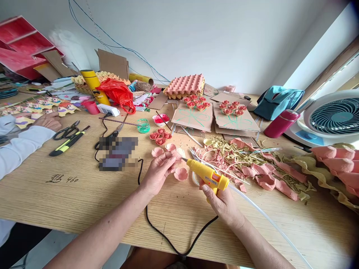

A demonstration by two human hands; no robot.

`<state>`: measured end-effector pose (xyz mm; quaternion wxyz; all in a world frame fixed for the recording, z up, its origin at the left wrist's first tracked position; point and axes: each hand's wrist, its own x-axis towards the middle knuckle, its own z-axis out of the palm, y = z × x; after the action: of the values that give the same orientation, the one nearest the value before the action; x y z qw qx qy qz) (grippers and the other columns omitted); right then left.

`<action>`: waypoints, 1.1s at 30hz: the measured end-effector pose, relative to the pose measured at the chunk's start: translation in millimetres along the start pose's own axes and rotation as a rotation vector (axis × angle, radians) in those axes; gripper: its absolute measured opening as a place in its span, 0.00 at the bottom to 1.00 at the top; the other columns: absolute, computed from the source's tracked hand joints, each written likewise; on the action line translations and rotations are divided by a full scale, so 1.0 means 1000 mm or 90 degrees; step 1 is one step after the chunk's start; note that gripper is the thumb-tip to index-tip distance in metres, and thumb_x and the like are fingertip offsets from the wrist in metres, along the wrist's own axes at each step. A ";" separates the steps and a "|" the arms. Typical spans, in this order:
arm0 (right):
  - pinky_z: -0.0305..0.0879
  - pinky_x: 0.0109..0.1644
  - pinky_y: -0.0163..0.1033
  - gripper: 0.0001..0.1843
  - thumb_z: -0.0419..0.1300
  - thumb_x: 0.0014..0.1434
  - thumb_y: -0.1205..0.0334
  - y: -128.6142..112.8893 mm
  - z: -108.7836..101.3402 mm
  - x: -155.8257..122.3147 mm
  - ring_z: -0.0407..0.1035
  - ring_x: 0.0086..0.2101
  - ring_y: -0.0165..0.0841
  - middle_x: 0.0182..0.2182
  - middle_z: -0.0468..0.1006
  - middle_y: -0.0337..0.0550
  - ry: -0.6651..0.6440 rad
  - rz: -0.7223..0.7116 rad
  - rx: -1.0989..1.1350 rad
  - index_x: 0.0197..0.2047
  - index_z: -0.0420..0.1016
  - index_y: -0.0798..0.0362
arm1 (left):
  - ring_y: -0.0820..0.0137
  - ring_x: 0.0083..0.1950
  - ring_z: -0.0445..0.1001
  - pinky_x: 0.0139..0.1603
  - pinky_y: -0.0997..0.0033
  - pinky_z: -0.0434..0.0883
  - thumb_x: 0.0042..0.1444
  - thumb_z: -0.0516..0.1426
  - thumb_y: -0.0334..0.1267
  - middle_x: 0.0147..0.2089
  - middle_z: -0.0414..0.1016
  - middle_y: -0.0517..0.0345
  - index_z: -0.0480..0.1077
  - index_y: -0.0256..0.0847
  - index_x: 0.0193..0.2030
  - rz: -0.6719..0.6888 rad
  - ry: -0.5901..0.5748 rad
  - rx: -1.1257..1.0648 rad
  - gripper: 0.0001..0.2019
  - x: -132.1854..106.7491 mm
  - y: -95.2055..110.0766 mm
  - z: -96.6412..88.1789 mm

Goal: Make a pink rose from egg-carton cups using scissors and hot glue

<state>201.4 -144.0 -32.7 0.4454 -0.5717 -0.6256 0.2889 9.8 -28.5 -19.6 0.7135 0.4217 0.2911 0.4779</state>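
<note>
A small pink egg-carton piece (176,157) is pinched in the fingers of my left hand (161,170). My right hand (220,200) grips a yellow glue gun (206,172), its nozzle at the edge of that piece; whether they touch I cannot tell. From the gun's rear a long white glue stick (262,211) trails to the lower right. Below the nozzle lies a pink cup-shaped flower (181,174), with two more pink cups (157,151) behind my left fingers. Several red-tinted paper roses (160,136) sit just beyond them.
Carton scraps (224,158) spread to the right, near a fan (333,116) and a magenta bottle (282,123). Roses stand on cardboard (193,117). A black cord (165,235) loops in front. Scissors (67,130), a utility knife (68,142) and another person's hand (49,120) are left.
</note>
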 end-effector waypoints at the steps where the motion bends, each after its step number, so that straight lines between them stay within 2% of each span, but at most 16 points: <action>1: 0.70 0.37 0.42 0.25 0.51 0.67 0.38 0.000 0.000 0.000 0.69 0.30 0.36 0.28 0.74 0.43 -0.001 0.003 -0.004 0.40 0.74 0.51 | 0.81 0.27 0.61 0.28 0.78 0.63 0.48 0.71 0.42 0.31 0.72 0.60 0.77 0.35 0.34 0.000 0.005 0.001 0.14 0.000 0.000 0.000; 5: 0.70 0.38 0.44 0.27 0.51 0.66 0.37 0.002 0.000 -0.001 0.69 0.30 0.37 0.28 0.74 0.44 -0.006 0.013 -0.019 0.43 0.76 0.52 | 0.81 0.27 0.61 0.27 0.80 0.63 0.47 0.72 0.42 0.31 0.73 0.59 0.78 0.35 0.35 0.002 0.025 0.004 0.14 0.000 -0.001 -0.001; 12: 0.72 0.46 0.47 0.24 0.53 0.67 0.40 0.004 0.001 -0.001 0.73 0.36 0.41 0.34 0.78 0.47 0.004 -0.014 -0.021 0.47 0.78 0.51 | 0.82 0.28 0.60 0.26 0.82 0.62 0.45 0.72 0.43 0.32 0.73 0.59 0.77 0.35 0.33 -0.003 0.039 0.005 0.15 -0.001 0.000 0.001; 17: 0.72 0.47 0.48 0.22 0.54 0.67 0.42 0.006 0.001 -0.002 0.72 0.34 0.41 0.30 0.78 0.45 -0.007 -0.031 -0.036 0.48 0.79 0.50 | 0.81 0.28 0.62 0.26 0.81 0.63 0.46 0.72 0.41 0.32 0.73 0.60 0.77 0.35 0.32 0.002 0.052 0.001 0.14 0.000 0.002 0.002; 20: 0.72 0.47 0.50 0.23 0.54 0.67 0.42 0.008 0.001 -0.002 0.73 0.34 0.41 0.33 0.79 0.48 0.001 -0.034 -0.041 0.48 0.80 0.50 | 0.80 0.29 0.64 0.27 0.81 0.62 0.46 0.72 0.41 0.34 0.74 0.59 0.77 0.35 0.33 -0.002 0.054 0.009 0.14 0.000 0.001 0.001; 25: 0.70 0.53 0.52 0.24 0.54 0.67 0.41 0.009 0.002 -0.001 0.74 0.41 0.45 0.40 0.81 0.51 0.025 -0.037 -0.030 0.49 0.79 0.51 | 0.80 0.30 0.66 0.27 0.81 0.63 0.45 0.72 0.42 0.33 0.76 0.58 0.77 0.35 0.32 -0.010 0.058 0.017 0.14 -0.001 0.002 0.002; 33: 0.70 0.52 0.51 0.21 0.54 0.67 0.43 0.005 0.001 -0.001 0.73 0.36 0.42 0.34 0.80 0.48 0.011 -0.033 -0.041 0.46 0.79 0.50 | 0.79 0.32 0.69 0.28 0.82 0.64 0.44 0.73 0.44 0.36 0.78 0.57 0.78 0.36 0.32 0.003 0.056 0.048 0.15 0.000 0.001 0.001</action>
<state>202.4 -143.5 -37.8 0.4392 -0.5716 -0.6457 0.2518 10.1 -28.8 -18.8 0.6824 0.4274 0.3394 0.4863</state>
